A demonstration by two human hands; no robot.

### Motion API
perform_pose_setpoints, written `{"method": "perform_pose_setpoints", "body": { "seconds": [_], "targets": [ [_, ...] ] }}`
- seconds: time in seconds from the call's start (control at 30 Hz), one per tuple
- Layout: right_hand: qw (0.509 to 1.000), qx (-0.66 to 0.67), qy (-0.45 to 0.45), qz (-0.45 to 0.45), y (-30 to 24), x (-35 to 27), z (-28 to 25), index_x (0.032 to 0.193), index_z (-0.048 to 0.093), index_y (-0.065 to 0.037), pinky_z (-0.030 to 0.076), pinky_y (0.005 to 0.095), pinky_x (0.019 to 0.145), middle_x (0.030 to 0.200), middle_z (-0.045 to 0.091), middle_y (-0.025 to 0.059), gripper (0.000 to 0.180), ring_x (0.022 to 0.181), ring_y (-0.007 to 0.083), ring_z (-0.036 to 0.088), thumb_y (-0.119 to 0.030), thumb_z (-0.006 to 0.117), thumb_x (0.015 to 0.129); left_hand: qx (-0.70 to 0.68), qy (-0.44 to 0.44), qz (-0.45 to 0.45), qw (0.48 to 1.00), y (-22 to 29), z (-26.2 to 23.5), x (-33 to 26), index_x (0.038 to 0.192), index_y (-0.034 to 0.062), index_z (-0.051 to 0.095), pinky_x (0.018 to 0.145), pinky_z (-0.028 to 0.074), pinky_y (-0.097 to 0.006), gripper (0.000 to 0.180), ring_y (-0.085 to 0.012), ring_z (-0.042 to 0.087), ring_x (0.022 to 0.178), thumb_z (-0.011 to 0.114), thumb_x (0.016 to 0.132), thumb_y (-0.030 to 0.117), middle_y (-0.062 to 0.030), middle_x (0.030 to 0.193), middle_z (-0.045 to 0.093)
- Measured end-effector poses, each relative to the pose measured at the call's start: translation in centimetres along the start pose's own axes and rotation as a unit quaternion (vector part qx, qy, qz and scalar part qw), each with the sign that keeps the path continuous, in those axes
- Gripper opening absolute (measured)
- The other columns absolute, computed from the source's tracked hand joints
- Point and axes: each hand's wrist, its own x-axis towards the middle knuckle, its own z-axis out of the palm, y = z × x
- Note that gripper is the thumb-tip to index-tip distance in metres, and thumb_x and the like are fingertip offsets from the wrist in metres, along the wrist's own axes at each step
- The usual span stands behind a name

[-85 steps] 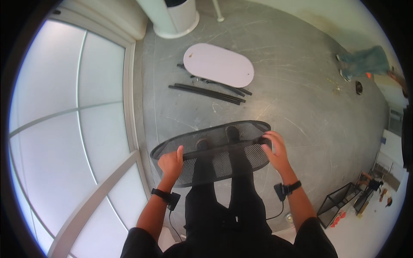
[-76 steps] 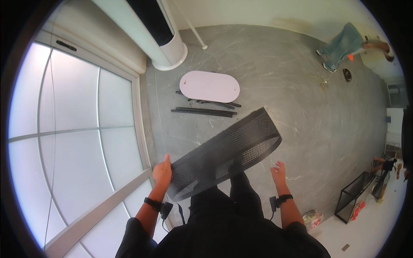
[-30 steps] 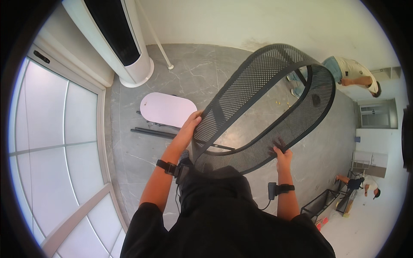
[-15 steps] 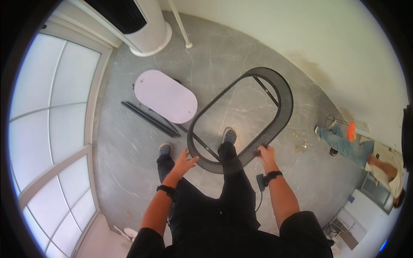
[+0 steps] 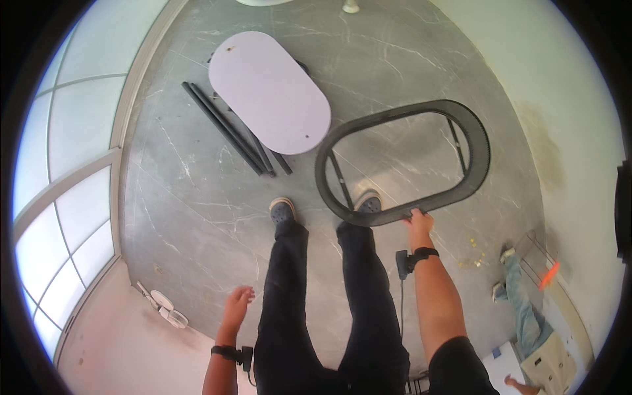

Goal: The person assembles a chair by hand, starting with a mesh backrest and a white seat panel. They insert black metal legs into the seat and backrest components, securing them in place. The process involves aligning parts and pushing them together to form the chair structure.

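My right hand [image 5: 419,227] grips the near rim of a black oval mesh frame [image 5: 478,155], its fingers closed over the edge. Two dark crossbars span the inside of the frame, one near each end. The frame's lower left edge is close to my right shoe, overlapping it in view. My left hand [image 5: 238,306] is away from the frame, beside my left leg, with nothing in it and its fingers loosely bent. A pale lilac oval board [image 5: 271,92] lies on the floor ahead, with dark parts partly hidden beneath it.
Several long black tubes [image 5: 224,128] lie left of the board on the grey marbled floor [image 5: 178,210]. Small yellow bits [image 5: 475,253] are scattered to the right. Another person [image 5: 526,309] is at the lower right, near an orange object [image 5: 549,275]. Framed glass panels [image 5: 85,125] line the left.
My left hand has let go of the frame and dropped back toward my left side. The frame has turned and shifted right, still held by my right hand. My view has also shifted.
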Motion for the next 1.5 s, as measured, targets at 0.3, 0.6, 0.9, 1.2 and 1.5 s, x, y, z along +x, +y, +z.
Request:
{"method": "perform_pose_setpoints", "body": {
  "seconds": [0.3,0.6,0.9,1.2,1.5],
  "targets": [
    [0.975,-0.135,-0.164,0.066,-0.4,9.2,2.7,0.118,0.058,0.004,0.065,0.0488,0.076,0.106,0.07,0.0206,0.037,0.08,0.0366,0.072,-0.024,0.069,0.096,0.054,-0.064,-0.131,0.988,-12.1,-1.7,3.5,0.119,0.0086,0.068,0.082,0.056,-0.034,0.023,-0.0213,0.066,0.101,0.059,0.102,0.021,-0.0098,0.108,0.069],
    [0.317,-0.677,-0.516,-0.418,2.5,5.8,-11.5,0.116,0.07,-0.016,0.054,0.0501,0.089,0.111,0.071,0.0135,0.037,0.106,0.0349,0.066,-0.044,0.063,0.092,0.164,-0.065,-0.134,0.975,-24.4,9.2,-7.3,0.111,0.0007,0.066,0.084,0.055,-0.041,0.026,-0.0274,0.068,0.097,0.061,0.099,0.023,-0.014,0.105,0.071],
    [0.311,-0.676,-0.656,0.124,3.0,-19.5,-45.9,0.137,0.064,-0.018,0.049,0.0448,0.104,0.133,0.068,0.012,0.064,0.123,0.0299,0.063,-0.06,0.068,0.089,0.129,-0.092,-0.133,0.978,-21.2,7.1,-9.5,0.106,0.0022,0.065,0.082,0.054,-0.044,0.022,-0.0308,0.067,0.096,0.059,0.098,0.021,-0.0149,0.102,0.07],
    [0.529,-0.701,-0.455,0.148,1.0,-19.1,-38.6,0.135,0.063,-0.014,0.048,0.0459,0.105,0.132,0.066,0.0142,0.06,0.123,0.033,0.061,-0.048,0.072,0.086,0.267,-0.09,-0.116,0.953,-11.6,-9.5,-4.8,0.102,0.0038,0.063,0.081,0.053,-0.047,0.018,-0.0341,0.066,0.094,0.057,0.098,0.02,-0.0157,0.099,0.069],
    [0.628,-0.697,-0.338,0.075,-1.1,-13.3,-38.2,0.133,0.062,-0.011,0.047,0.0469,0.106,0.131,0.065,0.0163,0.058,0.124,0.0361,0.059,-0.035,0.077,0.083,0.465,-0.017,-0.029,0.885,-4.6,-21.6,-3.1,0.097,0.0053,0.062,0.079,0.052,-0.051,0.015,-0.0375,0.066,0.092,0.056,0.097,0.019,-0.0165,0.096,0.067]
  ]
}}
